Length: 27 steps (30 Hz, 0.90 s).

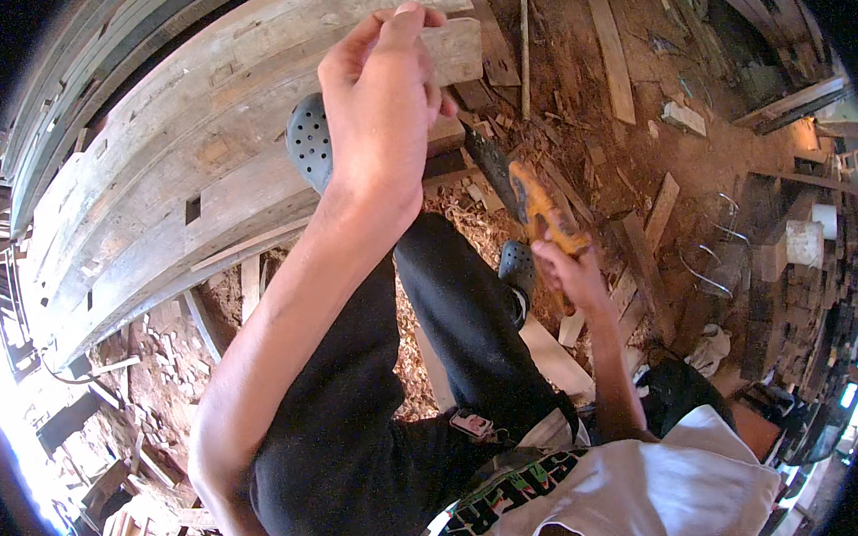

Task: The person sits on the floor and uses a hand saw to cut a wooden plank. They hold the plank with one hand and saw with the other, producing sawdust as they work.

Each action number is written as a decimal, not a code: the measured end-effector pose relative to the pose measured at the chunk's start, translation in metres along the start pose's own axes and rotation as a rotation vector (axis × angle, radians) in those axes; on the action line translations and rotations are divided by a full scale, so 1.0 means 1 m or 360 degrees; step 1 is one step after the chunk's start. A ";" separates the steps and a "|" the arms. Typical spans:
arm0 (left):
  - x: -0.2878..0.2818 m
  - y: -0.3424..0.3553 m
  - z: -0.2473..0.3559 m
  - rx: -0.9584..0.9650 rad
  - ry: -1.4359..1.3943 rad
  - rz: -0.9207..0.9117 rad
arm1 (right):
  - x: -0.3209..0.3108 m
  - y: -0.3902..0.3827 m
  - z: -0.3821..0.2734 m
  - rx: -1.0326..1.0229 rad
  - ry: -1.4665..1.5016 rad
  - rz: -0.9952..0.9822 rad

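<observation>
My right hand (573, 276) is closed around the yellow-and-black handle of a handsaw (543, 210). Its dark blade slants up and left to the end of a wooden beam (449, 139); whether the teeth touch the wood cannot be made out. Raised over the beams, my left hand (378, 98) has loosely bent fingers that look apart, and nothing shows in it. Part of the beam beneath is hidden by that hand. My left foot, in a grey perforated clog (308, 140), rests on the beams. The other clog (517, 268) is down among the shavings.
Several long, pale timbers (235, 79) lie side by side at the upper left, some with cut mortises. Wood chips, offcuts and a loose plank (610, 57) litter the brown ground. Stacked wood (798, 317) and a white container (804, 242) stand at the right.
</observation>
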<state>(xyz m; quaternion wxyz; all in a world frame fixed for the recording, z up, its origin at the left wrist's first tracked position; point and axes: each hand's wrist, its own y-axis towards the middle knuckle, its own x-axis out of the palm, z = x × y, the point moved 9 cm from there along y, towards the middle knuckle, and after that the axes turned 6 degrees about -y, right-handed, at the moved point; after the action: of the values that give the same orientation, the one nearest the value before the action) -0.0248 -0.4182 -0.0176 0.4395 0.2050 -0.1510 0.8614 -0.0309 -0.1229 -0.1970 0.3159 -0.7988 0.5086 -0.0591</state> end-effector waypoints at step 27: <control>-0.095 0.055 -0.214 0.0839 0.3125 -0.1013 | 0.019 -0.002 -0.020 0.0028 -0.0188 0.0157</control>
<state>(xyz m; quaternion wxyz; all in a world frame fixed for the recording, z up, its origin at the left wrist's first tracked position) -0.0673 -0.4211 -0.2543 0.5154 -0.4607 0.5213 0.5003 -0.0288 -0.1471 -0.1842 0.3548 -0.7720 0.5274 -0.0007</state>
